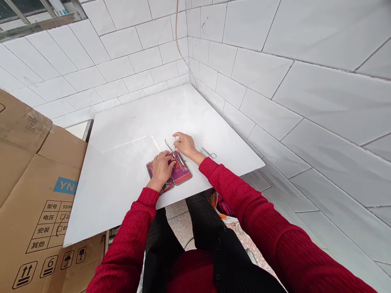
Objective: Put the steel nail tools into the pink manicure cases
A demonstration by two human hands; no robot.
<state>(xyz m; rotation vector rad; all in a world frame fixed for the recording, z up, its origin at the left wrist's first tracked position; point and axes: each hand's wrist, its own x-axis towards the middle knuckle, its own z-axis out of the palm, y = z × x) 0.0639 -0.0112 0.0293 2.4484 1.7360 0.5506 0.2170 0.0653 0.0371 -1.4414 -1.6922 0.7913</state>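
Observation:
An open manicure case point(182, 178) with a red and purple lining lies near the table's front edge, slim metal tools in its slots. My left hand point(162, 167) rests over the case's left half and middle, its fingers curled onto it and hiding part of it. Just beyond the case, my right hand point(185, 145) is raised with thumb and forefinger closed on a thin metal tool point(175, 143) pointing down toward the case. A curved silver tool point(168, 144) sticks up past the case's far edge. Small scissors point(209, 154) lie by my right wrist.
The white table point(122, 122) stands in a corner between tiled walls point(238, 61). A large cardboard box point(27, 171) is against its left side. A thin cable point(177, 36) hangs down the corner. Below the right front edge is a colourful bag point(224, 206).

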